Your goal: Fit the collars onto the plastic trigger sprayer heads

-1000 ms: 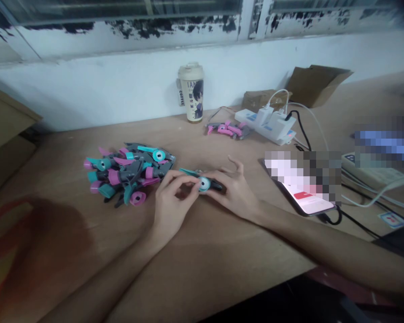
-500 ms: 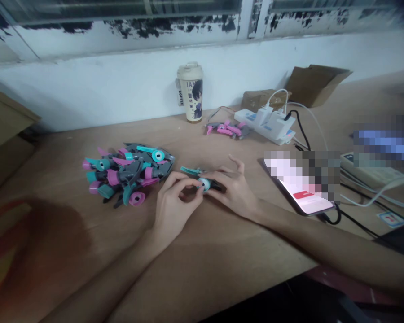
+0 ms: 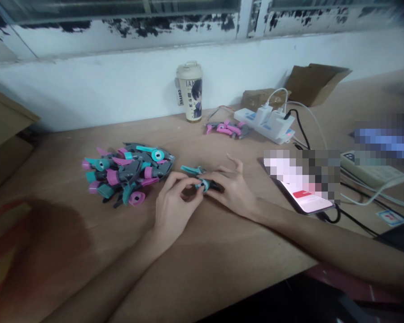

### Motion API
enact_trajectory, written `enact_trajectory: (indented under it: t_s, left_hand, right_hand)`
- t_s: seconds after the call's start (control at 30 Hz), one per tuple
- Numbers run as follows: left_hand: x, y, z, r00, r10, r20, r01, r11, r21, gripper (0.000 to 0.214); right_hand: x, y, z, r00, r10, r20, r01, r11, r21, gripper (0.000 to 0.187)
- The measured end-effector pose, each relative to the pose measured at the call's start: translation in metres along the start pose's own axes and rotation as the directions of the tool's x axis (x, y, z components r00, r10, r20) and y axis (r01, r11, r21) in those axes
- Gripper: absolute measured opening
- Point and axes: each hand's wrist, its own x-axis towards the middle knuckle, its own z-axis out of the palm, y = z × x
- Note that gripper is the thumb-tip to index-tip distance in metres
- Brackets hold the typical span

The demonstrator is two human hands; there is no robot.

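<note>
A small grey and teal plastic clip (image 3: 205, 184) lies on the wooden table (image 3: 202, 251) in front of me, gripped from both sides. My left hand (image 3: 173, 208) pinches its round teal end with thumb and forefinger. My right hand (image 3: 234, 188) closes on its dark body from the right, little finger raised. A loose teal piece (image 3: 191, 170) lies just behind the clip. To the left sits a pile of several grey, teal and pink clips (image 3: 128, 172), a hand's width from my left hand.
A lidded coffee cup (image 3: 189, 91) stands by the white wall. Pink and grey clips (image 3: 226, 129) lie beside a white power strip (image 3: 267, 123) with chargers and cables. A phone (image 3: 305, 197) rests right of my right hand. Cardboard boxes (image 3: 314, 84) sit behind.
My left thumb and forefinger have closed tighter on the clip's teal end, which has tilted slightly. Both hands have stayed in place.
</note>
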Motion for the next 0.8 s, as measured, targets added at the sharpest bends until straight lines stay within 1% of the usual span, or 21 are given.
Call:
enact_trajectory:
  t_s: [0.33,0.57,0.8]
  left_hand:
    - [-0.0024,0.0048,-0.0015,0.995,-0.084,0.051,0.078,0.990,0.119,0.006]
    - [-0.0030,0.0020,-0.0012,0.999,-0.031,0.043,0.030,0.999,0.022,0.005]
    - [-0.0036,0.0066,-0.0067,0.997,-0.010,0.070,0.006,0.998,0.067,0.011]
  right_hand:
    - [-0.0006,0.0010,0.0015,1.000,-0.005,-0.016,0.005,1.000,0.006,0.017]
    - [0.0002,-0.0007,-0.0011,0.999,0.028,-0.029,-0.027,0.999,0.032,0.017]
    - [0.0031,-0.0028,-0.0042,0.998,0.035,-0.057,-0.033,0.999,0.035,0.017]
